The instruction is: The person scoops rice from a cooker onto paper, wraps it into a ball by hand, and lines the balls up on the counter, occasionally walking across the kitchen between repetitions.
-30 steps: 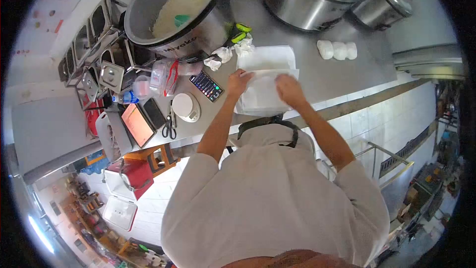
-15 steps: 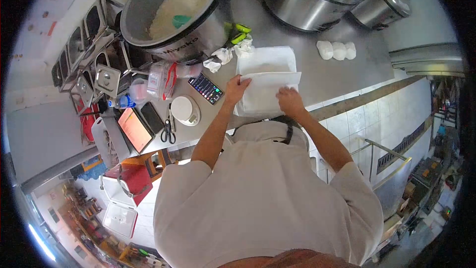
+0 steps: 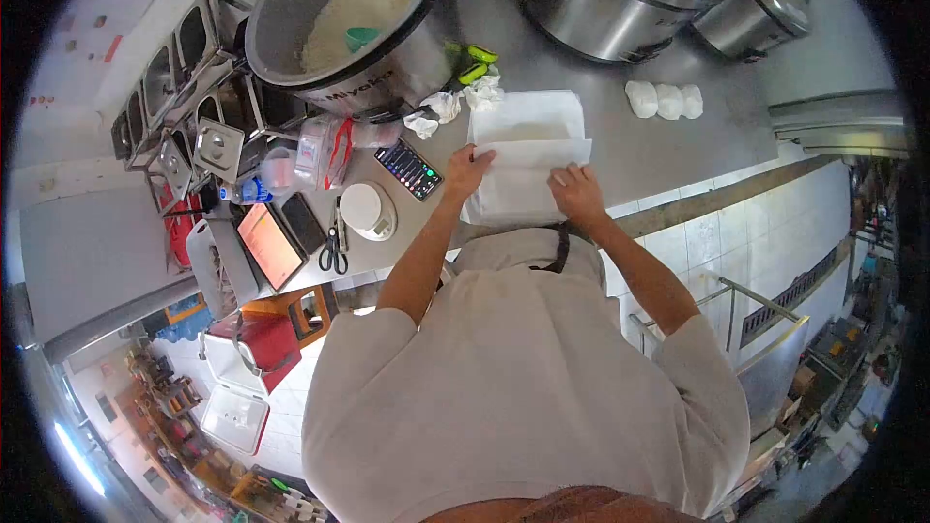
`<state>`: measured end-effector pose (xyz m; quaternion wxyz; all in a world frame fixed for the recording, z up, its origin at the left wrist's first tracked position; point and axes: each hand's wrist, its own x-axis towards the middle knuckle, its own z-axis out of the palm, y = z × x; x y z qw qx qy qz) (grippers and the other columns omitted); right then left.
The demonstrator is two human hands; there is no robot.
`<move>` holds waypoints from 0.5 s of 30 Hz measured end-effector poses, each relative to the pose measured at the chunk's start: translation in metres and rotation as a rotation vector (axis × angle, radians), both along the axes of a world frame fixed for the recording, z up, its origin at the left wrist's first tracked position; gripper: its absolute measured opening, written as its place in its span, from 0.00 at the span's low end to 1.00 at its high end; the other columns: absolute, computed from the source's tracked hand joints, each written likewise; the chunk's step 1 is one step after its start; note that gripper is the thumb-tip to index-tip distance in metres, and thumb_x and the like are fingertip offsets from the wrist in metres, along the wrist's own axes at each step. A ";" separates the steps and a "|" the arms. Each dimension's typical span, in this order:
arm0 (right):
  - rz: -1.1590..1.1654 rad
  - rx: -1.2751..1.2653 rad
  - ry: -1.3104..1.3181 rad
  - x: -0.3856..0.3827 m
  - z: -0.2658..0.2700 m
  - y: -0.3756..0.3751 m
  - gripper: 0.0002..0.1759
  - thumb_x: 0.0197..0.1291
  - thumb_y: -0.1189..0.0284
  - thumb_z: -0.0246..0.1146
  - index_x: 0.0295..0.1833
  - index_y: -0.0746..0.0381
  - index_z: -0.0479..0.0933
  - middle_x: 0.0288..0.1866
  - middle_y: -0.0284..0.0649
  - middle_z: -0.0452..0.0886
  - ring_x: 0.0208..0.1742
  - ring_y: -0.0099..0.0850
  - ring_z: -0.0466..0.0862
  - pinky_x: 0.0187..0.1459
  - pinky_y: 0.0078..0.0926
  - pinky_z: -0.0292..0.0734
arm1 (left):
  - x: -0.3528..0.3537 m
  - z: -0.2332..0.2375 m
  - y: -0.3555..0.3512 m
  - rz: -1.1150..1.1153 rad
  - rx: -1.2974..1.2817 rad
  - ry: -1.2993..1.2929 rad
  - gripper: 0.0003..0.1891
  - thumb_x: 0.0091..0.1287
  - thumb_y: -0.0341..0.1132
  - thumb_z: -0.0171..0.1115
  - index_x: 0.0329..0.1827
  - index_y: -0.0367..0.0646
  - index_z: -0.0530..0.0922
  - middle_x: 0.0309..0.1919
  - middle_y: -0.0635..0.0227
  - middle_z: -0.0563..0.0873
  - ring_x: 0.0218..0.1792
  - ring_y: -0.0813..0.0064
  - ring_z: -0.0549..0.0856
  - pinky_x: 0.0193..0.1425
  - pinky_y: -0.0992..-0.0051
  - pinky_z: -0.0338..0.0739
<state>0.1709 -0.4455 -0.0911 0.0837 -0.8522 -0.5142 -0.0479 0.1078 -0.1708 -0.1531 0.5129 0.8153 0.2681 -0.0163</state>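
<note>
A stack of white paper sheets (image 3: 528,112) lies on the metal counter right in front of my body. The upper sheet (image 3: 528,155) has a raised or folded edge running across the stack. At its left side, my left hand (image 3: 468,172) pinches that edge between thumb and fingers. My right hand (image 3: 577,196) rests at the right side, its fingers curled onto the same sheet. Three white rounded lumps (image 3: 666,100) sit in a row farther right. Beyond the stack are crumpled white tissues (image 3: 482,90) and green-handled items (image 3: 475,65).
A large pot of white rice (image 3: 373,5) with a green scoop stands back left. Lidded steel cookers (image 3: 620,5) line the back. On the left are a phone (image 3: 408,169), a white scale (image 3: 368,211), scissors (image 3: 333,252), a tablet (image 3: 271,242) and metal containers (image 3: 220,147).
My right hand has shifted slightly up and its fingers have come to the sheet's right edge. My left hand keeps its hold. The view has moved slightly.
</note>
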 end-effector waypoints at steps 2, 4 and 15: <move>0.023 -0.476 0.252 -0.013 0.005 0.002 0.11 0.62 0.70 0.62 0.48 0.61 0.83 0.52 0.37 0.84 0.55 0.35 0.81 0.53 0.39 0.73 | 0.002 -0.027 0.001 0.020 0.070 -0.033 0.22 0.66 0.50 0.73 0.32 0.37 0.82 0.25 0.53 0.85 0.26 0.55 0.83 0.35 0.59 0.76; -0.031 -0.433 0.399 -0.025 0.001 0.006 0.16 0.63 0.67 0.63 0.53 0.62 0.82 0.59 0.39 0.82 0.61 0.37 0.78 0.60 0.43 0.71 | 0.000 -0.012 0.000 -0.007 0.189 -0.068 0.23 0.66 0.51 0.72 0.31 0.36 0.81 0.25 0.51 0.85 0.27 0.51 0.83 0.35 0.56 0.76; -0.317 0.059 0.121 -0.024 -0.035 0.061 0.45 0.65 0.59 0.65 0.85 0.54 0.56 0.88 0.43 0.51 0.86 0.49 0.52 0.77 0.76 0.42 | -0.001 0.015 -0.010 0.449 -0.640 0.133 0.31 0.75 0.60 0.61 0.28 0.37 0.79 0.21 0.61 0.81 0.28 0.67 0.87 0.34 0.69 0.81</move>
